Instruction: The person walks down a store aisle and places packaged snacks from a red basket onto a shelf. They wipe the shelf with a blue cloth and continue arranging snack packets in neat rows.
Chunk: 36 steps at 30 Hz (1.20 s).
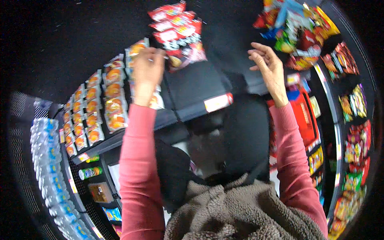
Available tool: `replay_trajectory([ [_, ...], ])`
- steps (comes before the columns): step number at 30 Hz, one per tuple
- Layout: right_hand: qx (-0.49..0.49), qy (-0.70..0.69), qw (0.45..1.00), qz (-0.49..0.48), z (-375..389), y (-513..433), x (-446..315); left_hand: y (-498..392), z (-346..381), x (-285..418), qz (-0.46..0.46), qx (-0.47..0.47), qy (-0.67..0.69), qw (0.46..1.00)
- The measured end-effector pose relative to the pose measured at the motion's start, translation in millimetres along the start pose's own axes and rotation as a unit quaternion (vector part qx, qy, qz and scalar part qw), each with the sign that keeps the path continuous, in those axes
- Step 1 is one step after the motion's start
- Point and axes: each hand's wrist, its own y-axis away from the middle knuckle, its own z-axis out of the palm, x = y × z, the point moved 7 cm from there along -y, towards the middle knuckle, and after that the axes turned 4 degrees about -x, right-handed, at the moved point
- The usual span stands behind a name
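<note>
Several red and black snack bags [180, 36] lie overlapped in a row on a black shelf [195, 87]. Just left of them is my left hand [148, 72], blurred, with its fingers bent near the front bag's edge; whether it touches the bag cannot be made out. My right hand [270, 66] hovers over the shelf to the right, fingers apart and holding nothing. Beyond it sits a mixed heap of colourful snack bags [300, 33]. Rows of packaged orange-coloured round items [114, 90] stand left of my left hand, partly hidden by it.
A price label [218, 102] is on the shelf's front edge. Clear plastic bottles [51, 162] line the far left. A red bag-like item [304, 117] is below my right hand. More snack packets [354, 144] fill shelves at the right. A green canister [90, 173] stands lower left.
</note>
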Motion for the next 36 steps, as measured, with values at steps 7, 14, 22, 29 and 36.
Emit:
replay_trajectory([
  [7,0.046,0.161,0.938,0.303,-153.8,182.5,119.5,-8.9,-11.2,-6.6,-0.044,-0.001,0.186,0.982],
  [14,0.05,0.062,0.889,0.451,-142.0,327.2,203.9,0.3,-24.0,22.4,0.014,0.043,0.23,0.972],
  [22,0.118,0.109,0.923,0.35,-78.6,273.0,281.3,22.4,-22.5,44.1,0.056,0.053,0.216,0.973],
  [29,0.11,0.275,0.818,0.493,-72.6,268.5,296.9,23.1,-20.4,37.9,0.044,0.04,0.239,0.969],
  [36,0.03,0.361,0.798,0.483,-106.6,297.6,327.4,22.3,-30.0,36.8,0.082,0.053,0.259,0.961],
])
